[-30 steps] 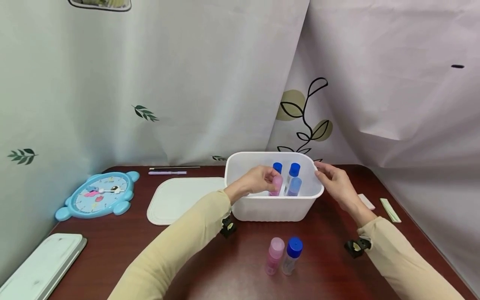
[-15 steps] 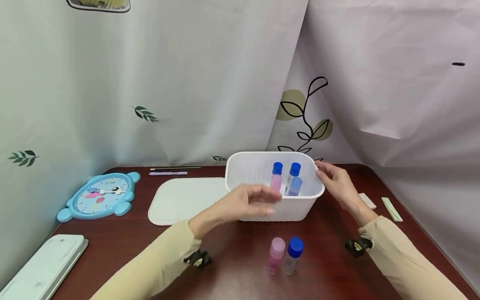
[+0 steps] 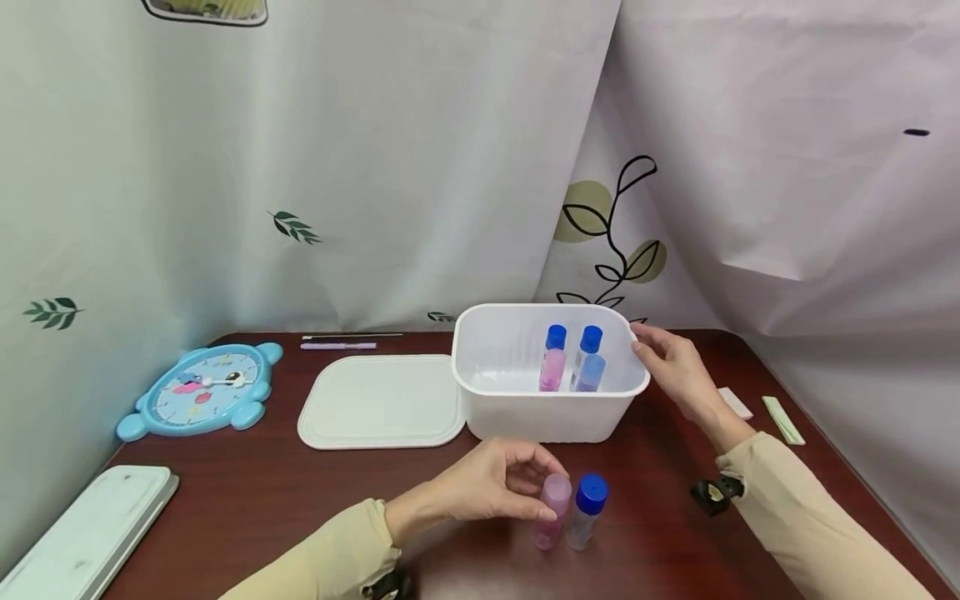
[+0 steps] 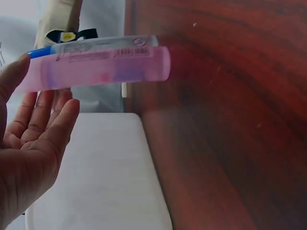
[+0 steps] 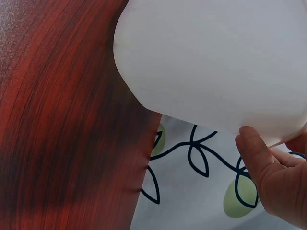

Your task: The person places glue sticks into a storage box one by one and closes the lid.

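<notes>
On the glossy reddish wood table (image 3: 225,500), the left hand (image 3: 487,483) curls loosely beside a translucent pink bottle (image 3: 552,510) without yet pinching it, while the right hand (image 3: 675,371) pinches the smooth white tub (image 3: 547,412) by its rim.

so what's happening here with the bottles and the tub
A person is working with small bottles and a white tub. The left hand is at the pink-capped bottle standing on the table, fingers around its cap without clearly gripping it; a blue-capped bottle stands right beside it. The right hand grips the tub's right rim. Several bottles already stand upright inside. The lid lies flat left of the tub.
</notes>
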Action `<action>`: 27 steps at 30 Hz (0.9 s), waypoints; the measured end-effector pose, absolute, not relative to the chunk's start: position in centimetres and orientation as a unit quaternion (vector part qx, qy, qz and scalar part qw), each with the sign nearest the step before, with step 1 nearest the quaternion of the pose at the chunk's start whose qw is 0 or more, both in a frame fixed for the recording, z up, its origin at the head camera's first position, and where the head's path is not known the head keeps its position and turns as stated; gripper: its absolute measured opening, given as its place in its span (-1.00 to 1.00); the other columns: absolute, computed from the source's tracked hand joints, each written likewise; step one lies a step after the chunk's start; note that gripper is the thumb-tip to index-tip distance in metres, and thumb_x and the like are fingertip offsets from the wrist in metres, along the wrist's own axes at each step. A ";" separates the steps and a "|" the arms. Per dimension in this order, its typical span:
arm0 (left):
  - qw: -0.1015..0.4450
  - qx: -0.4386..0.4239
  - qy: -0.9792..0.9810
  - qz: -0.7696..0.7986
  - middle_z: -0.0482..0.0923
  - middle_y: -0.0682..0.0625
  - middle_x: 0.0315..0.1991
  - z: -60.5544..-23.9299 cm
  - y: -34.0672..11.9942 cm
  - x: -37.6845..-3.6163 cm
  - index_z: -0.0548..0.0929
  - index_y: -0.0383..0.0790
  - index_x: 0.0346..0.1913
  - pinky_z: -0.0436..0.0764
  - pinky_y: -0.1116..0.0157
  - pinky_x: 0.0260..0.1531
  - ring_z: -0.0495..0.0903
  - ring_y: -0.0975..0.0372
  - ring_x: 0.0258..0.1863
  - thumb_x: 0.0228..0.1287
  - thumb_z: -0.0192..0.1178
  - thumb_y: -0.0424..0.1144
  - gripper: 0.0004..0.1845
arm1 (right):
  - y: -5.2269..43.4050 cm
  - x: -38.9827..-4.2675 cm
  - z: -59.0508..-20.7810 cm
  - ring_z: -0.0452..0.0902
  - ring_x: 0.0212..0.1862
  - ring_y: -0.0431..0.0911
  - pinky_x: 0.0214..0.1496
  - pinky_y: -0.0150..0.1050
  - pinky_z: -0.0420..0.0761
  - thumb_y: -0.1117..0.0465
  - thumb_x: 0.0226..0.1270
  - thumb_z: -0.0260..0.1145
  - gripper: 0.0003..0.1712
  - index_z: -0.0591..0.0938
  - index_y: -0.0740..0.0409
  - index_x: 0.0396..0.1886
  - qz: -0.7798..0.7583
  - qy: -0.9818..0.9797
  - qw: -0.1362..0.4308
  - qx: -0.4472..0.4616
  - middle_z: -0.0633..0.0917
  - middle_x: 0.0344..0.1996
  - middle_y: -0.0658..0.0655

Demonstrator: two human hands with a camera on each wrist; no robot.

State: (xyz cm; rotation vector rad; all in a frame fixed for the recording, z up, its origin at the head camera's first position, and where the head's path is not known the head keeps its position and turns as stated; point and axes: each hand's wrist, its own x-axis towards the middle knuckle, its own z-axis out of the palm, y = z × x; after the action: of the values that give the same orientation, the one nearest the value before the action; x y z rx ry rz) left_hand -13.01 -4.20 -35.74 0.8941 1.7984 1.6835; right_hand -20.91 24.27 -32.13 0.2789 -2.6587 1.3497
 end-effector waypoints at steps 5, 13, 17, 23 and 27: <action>0.239 0.335 0.671 0.617 0.61 -0.30 -0.15 -36.0 -4.0 -13.0 0.59 -0.40 -0.11 0.63 0.34 -0.10 0.65 0.39 -0.20 0.00 0.35 -0.53 -0.67 | 24.3 -21.0 -32.1 0.49 0.08 0.20 -0.07 -0.46 0.58 0.20 0.48 0.02 -0.47 0.29 0.43 0.31 0.452 -0.884 0.072 0.092 0.50 0.12 0.46; 0.207 0.342 0.672 0.623 0.61 -0.21 -0.20 -32.5 -5.1 -14.2 0.57 -0.41 -0.06 0.63 0.24 -0.08 0.62 0.29 -0.21 0.06 0.33 -0.47 -0.66 | 24.3 -21.1 -32.1 0.49 0.08 0.20 -0.13 -0.59 0.51 0.23 0.47 0.02 -0.49 0.30 0.45 0.30 0.454 -0.883 0.078 0.095 0.50 0.12 0.46; 0.148 0.340 0.691 0.621 0.61 -0.06 -0.25 -28.8 -6.0 -16.0 0.56 -0.38 -0.02 0.62 0.23 -0.08 0.59 0.23 -0.21 0.09 0.32 -0.42 -0.64 | 24.3 -21.1 -32.1 0.49 0.08 0.21 -0.12 -0.57 0.52 0.23 0.47 0.02 -0.49 0.30 0.44 0.30 0.455 -0.882 0.077 0.095 0.49 0.12 0.46; 0.116 0.300 0.673 0.665 0.60 0.01 -0.30 -24.5 -7.2 -19.4 0.48 -0.44 0.06 0.64 0.19 -0.10 0.59 0.25 -0.28 0.16 0.19 -0.50 -0.63 | 24.3 -21.0 -32.1 0.49 0.09 0.20 -0.11 -0.56 0.52 0.23 0.48 0.02 -0.49 0.30 0.44 0.30 0.453 -0.883 0.077 0.094 0.49 0.13 0.46; 0.108 0.273 0.671 0.681 0.58 0.03 -0.31 -23.8 -7.3 -21.6 0.45 -0.45 0.08 0.64 0.18 -0.10 0.58 0.30 -0.30 0.18 0.15 -0.52 -0.63 | 24.3 -21.0 -32.1 0.49 0.08 0.21 -0.10 -0.55 0.53 0.23 0.47 0.02 -0.49 0.30 0.45 0.30 0.453 -0.883 0.079 0.096 0.50 0.12 0.46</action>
State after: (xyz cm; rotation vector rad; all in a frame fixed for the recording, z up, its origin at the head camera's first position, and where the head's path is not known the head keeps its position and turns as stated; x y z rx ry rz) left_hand -21.65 -7.34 -23.82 0.8036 1.9743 2.0019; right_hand -21.04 24.31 -32.10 0.2882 -2.6430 1.3559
